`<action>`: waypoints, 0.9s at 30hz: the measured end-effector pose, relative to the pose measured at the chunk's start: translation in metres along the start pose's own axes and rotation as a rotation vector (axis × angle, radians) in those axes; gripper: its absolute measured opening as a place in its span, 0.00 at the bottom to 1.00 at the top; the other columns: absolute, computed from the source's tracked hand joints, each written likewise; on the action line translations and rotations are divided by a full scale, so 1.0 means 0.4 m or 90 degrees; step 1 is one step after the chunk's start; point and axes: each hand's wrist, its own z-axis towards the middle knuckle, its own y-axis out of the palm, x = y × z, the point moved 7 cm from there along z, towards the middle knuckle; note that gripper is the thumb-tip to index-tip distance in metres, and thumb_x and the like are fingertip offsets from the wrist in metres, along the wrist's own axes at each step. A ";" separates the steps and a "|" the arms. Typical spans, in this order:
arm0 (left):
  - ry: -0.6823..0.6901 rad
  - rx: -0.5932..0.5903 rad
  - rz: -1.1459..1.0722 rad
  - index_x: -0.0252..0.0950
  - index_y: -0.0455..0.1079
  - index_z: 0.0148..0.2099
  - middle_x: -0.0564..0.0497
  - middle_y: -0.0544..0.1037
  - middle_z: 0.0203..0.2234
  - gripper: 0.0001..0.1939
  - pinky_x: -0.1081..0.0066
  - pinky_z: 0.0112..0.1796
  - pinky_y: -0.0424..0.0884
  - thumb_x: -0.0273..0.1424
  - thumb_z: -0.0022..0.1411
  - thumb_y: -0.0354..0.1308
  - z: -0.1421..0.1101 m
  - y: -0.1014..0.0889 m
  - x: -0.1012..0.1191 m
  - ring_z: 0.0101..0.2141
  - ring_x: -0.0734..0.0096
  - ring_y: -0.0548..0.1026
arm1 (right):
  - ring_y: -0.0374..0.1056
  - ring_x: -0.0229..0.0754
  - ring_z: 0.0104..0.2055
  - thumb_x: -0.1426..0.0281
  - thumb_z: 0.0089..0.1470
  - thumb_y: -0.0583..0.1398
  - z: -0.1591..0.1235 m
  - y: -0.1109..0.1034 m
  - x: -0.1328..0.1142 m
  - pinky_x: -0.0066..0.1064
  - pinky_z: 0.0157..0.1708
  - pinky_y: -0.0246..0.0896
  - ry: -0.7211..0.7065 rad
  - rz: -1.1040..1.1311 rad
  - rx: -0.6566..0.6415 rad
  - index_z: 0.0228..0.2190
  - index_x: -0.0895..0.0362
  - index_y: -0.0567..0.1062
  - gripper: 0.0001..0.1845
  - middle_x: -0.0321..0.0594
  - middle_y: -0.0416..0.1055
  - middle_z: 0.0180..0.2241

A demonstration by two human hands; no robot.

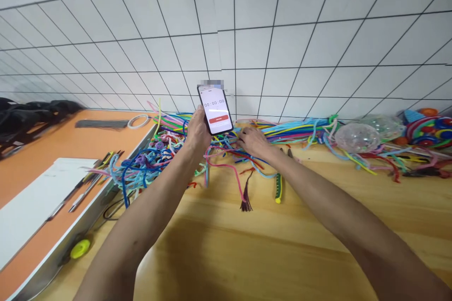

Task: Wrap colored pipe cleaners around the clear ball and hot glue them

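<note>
Upright in my left hand (199, 131) is a smartphone (216, 112), its screen lit with a timer at 00:00:00 and a red button. My right hand (252, 142) is low over a heap of coloured pipe cleaners (289, 132) against the wall. Its fingers curl down among the strands, and whatever lies in them is hidden. A tangle of twisted pipe cleaners (151, 162) spreads below my left wrist. Toward me lie a pink cord with a dark tassel (246, 200) and a green-and-yellow handled tool (278, 188), partly behind my right forearm.
Clear textured balls (357, 138) and a multicoloured ball (429, 130) sit at the right. On the orange surface (116, 143) at left are white paper (38, 202), pens (84, 193) and a white ring (138, 122). A yellow round object (80, 249) is by its edge. White tiled wall (254, 47) stands behind.
</note>
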 end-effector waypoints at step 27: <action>0.015 -0.217 0.097 0.38 0.74 0.38 0.50 0.85 0.34 0.18 0.64 0.46 0.80 0.48 0.65 0.67 0.132 0.117 -0.266 0.43 0.60 0.84 | 0.79 0.45 0.37 0.67 0.63 0.57 0.030 -0.093 0.231 0.37 0.43 0.75 0.274 0.493 0.293 0.49 0.56 0.84 0.19 0.39 0.84 0.37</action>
